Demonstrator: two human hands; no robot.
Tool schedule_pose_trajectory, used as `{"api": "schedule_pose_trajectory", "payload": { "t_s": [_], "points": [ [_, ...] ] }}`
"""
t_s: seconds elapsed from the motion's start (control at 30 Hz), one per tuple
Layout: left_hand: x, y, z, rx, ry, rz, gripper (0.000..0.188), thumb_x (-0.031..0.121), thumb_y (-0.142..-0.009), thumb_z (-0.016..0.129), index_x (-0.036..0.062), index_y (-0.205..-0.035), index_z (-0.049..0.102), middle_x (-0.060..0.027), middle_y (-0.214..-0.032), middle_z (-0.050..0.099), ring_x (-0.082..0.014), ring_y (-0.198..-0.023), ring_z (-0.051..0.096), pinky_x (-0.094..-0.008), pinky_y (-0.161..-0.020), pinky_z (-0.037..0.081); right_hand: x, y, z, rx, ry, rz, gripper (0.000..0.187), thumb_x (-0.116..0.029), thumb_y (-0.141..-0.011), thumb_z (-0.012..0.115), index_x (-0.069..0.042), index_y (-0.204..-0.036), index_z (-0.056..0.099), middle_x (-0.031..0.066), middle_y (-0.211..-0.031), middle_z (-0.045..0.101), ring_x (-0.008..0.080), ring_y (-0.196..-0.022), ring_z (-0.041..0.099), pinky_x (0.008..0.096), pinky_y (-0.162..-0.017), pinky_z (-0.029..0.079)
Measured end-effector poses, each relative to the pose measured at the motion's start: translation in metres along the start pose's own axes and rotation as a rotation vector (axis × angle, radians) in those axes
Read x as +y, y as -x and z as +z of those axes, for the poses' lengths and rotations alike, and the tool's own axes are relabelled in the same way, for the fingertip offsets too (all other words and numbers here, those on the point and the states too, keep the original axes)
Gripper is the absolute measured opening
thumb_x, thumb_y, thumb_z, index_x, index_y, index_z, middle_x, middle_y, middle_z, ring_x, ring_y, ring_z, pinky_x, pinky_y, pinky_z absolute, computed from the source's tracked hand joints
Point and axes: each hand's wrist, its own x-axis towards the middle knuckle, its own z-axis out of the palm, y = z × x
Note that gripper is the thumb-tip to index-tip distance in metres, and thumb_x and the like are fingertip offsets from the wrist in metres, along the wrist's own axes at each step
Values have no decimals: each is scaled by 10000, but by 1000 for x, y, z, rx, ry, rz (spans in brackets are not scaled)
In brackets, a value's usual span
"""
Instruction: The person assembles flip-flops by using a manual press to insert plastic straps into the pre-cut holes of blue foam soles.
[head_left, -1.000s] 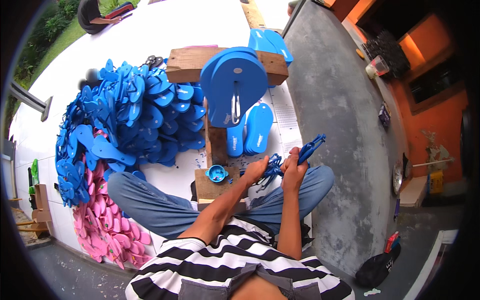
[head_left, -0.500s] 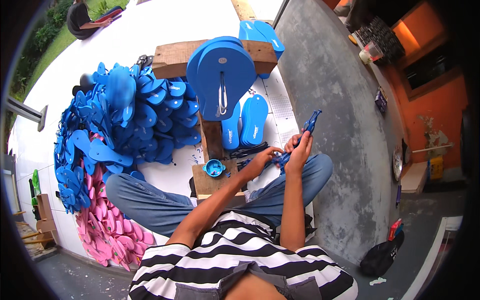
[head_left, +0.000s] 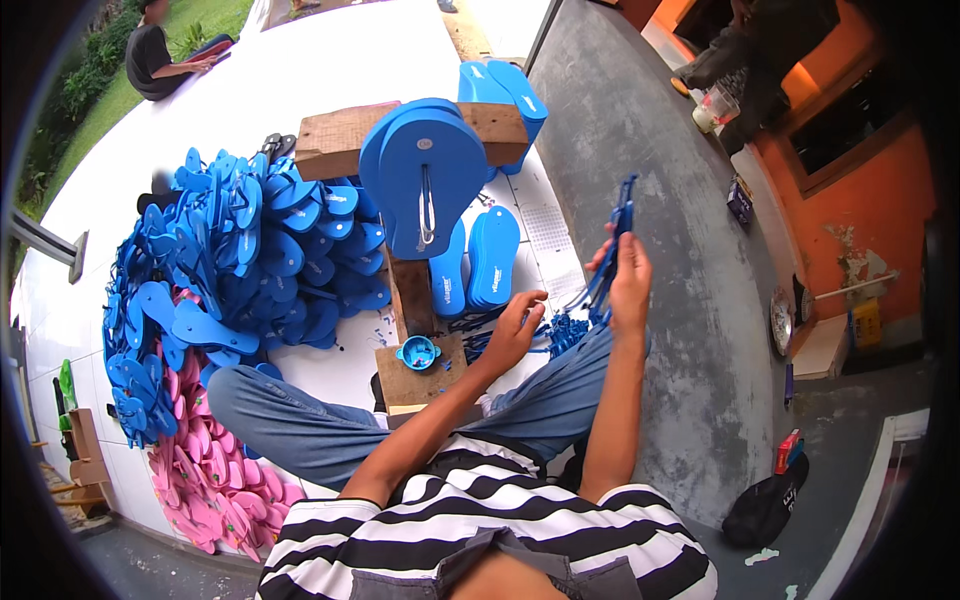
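Observation:
My right hand [head_left: 630, 285] is closed round a bundle of dark blue flip-flop straps [head_left: 622, 215], held up above my right knee. Some strap ends hang below the fingers. My left hand [head_left: 512, 335] hovers in front of my lap, fingers loosely bent and apart, with nothing visible in it. Close by it, more blue straps [head_left: 568, 335] lie heaped beside my right leg. Straight ahead, blue sole blanks [head_left: 425, 165] rest on a wooden stand [head_left: 330, 140], a looped metal tool [head_left: 428, 210] lying along the top one.
A small blue bowl [head_left: 418, 352] sits on a wooden board. Stacked blue soles [head_left: 493, 260] stand behind the straps. To the left spread piles of blue flip-flops [head_left: 270, 250] and pink flip-flops [head_left: 205, 450]. A grey wall [head_left: 680, 300] runs along my right; another person [head_left: 155, 55] sits far left.
My right hand has lifted the straps up and to the right, away from my left hand. The left hand has come away from the bundle, and its fingers have loosened.

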Motion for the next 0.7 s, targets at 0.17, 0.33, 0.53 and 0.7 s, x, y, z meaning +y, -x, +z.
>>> {"api": "schedule_pose_trajectory", "payload": {
  "t_s": [0.17, 0.33, 0.53, 0.7],
  "points": [
    [83, -15, -20, 48, 346, -33, 395, 237, -1019, 512, 8, -1339, 467, -126, -1279, 562, -184, -1189, 546, -311, -931, 472, 7, 55, 35, -131, 178, 54, 328, -242, -1037, 485, 33, -1162, 614, 32, -877, 656, 82, -820, 582, 248, -772, 475],
    [83, -10, -49, 127, 311, -82, 255, 187, -1025, 498, 12, -1211, 503, -112, -1064, 652, -169, -980, 649, -279, -769, 556, 22, 65, 36, -312, 248, -15, 316, -229, -1016, 528, 36, -1166, 611, 42, -940, 655, 117, -845, 624, 261, -744, 509],
    [108, 1, -71, 135, 493, -216, 213, 269, -1057, 378, 75, -1058, 465, -121, -1015, 657, -138, -815, 656, -275, -574, 557, -2, 71, 42, -378, 34, 226, 317, -243, -1016, 532, 28, -1168, 590, 55, -908, 637, 120, -752, 630, 263, -706, 540],
    [104, 3, -75, 189, 479, -245, 233, 270, -1052, 385, 62, -1022, 485, -120, -987, 661, -138, -855, 640, -281, -753, 527, 19, 72, 51, -344, -79, 227, 257, -243, -1028, 438, -23, -1055, 568, 78, -894, 641, 150, -810, 644, 287, -721, 544]
  ]
}}
